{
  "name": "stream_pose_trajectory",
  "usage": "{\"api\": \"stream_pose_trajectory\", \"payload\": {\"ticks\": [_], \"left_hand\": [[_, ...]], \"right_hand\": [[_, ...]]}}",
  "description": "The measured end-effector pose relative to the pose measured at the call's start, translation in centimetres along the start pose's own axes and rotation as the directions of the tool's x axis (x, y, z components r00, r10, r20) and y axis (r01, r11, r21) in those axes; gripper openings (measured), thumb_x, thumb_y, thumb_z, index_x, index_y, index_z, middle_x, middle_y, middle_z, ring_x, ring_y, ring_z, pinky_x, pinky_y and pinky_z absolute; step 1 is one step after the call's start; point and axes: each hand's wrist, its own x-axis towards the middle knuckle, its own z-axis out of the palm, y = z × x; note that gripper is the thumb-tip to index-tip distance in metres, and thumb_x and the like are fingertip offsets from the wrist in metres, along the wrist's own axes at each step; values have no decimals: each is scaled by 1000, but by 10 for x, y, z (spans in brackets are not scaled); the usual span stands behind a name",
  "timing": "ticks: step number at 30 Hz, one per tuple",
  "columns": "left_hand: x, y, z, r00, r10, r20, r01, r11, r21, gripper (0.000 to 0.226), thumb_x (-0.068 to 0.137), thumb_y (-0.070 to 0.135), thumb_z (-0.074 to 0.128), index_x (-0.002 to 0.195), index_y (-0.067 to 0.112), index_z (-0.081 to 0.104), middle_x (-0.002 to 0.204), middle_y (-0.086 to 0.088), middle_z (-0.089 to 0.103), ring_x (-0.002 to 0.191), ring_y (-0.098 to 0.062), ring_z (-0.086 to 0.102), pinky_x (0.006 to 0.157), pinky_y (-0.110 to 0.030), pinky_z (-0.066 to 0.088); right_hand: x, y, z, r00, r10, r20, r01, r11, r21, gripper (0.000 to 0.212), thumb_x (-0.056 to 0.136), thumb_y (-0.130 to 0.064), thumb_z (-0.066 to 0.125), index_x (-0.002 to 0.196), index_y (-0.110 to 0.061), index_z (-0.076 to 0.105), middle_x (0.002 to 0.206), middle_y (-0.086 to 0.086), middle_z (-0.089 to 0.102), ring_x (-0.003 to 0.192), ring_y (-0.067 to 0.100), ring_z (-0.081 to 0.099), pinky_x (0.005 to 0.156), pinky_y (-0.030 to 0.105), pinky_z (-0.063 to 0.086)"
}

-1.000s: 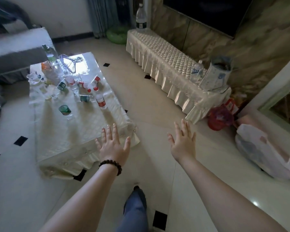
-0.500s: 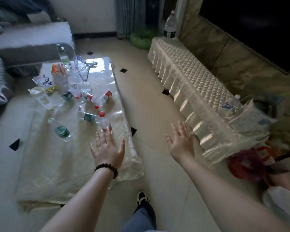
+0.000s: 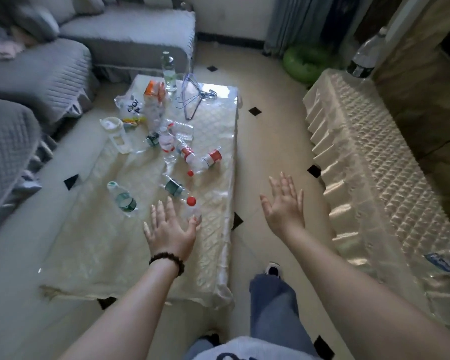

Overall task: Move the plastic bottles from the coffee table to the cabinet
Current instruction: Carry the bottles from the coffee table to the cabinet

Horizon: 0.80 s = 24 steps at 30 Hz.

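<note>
Several clear plastic bottles lie scattered on the cream-clothed coffee table (image 3: 94, 255). A red-capped bottle (image 3: 192, 207) stands just past the fingertips of my left hand (image 3: 170, 231), which is spread open and empty over the table. A green-labelled bottle (image 3: 122, 200) lies to its left, another green-labelled one (image 3: 176, 187) just beyond. Red-labelled bottles (image 3: 205, 160) lie further back. My right hand (image 3: 285, 205) is open and empty over the floor between the table and the low cabinet (image 3: 369, 178) with its quilted cover. A bottle (image 3: 438, 263) lies on the cabinet's near end.
Grey sofas (image 3: 37, 81) flank the table on the left and far side. Wire hangers (image 3: 192, 100), a tall glass bottle (image 3: 169, 71), a white jug (image 3: 117, 135) and snack bags lie on the table's far part. A large water bottle (image 3: 366, 55) stands at the cabinet's far end, by a green ring (image 3: 307, 62).
I have stepped closer along the table. My left hand has come forward over the cloth up to the red-capped bottle. Both hands stay open and empty.
</note>
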Motion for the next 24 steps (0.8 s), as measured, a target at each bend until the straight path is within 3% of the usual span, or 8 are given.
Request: {"api": "stream_pose_trajectory", "payload": {"ticks": [9, 18, 24], "left_hand": [[60, 6, 26, 931, -338, -136, 321, 938, -132, 74, 89, 53, 44, 150, 21, 17, 157, -7, 18, 146, -22, 6, 116, -47, 11], [97, 68, 60, 741, -656, -147, 629, 753, -193, 67, 92, 54, 38, 150, 26, 17, 158, -4, 16, 146, -23, 5, 117, -48, 12], [108, 90, 85, 646, -753, -128, 720, 656, -224, 71, 91, 55, 39, 150, 26, 12, 158, -4, 14, 147, -21, 5, 117, -48, 12]], "right_hand": [[171, -44, 44, 922, -329, 204, 326, 944, 49, 54, 98, -41, 37, 148, -24, 25, 161, 2, 7, 148, 15, -2, 119, 45, -5], [289, -65, 73, 668, -610, 427, 638, 765, 94, 56, 98, -43, 33, 149, -21, 23, 160, 6, 8, 148, 19, -3, 119, 41, -6], [320, -74, 105, 493, -686, 536, 760, 639, 119, 54, 99, -44, 32, 148, -23, 23, 161, 3, 8, 148, 18, -3, 120, 42, -3]]}}
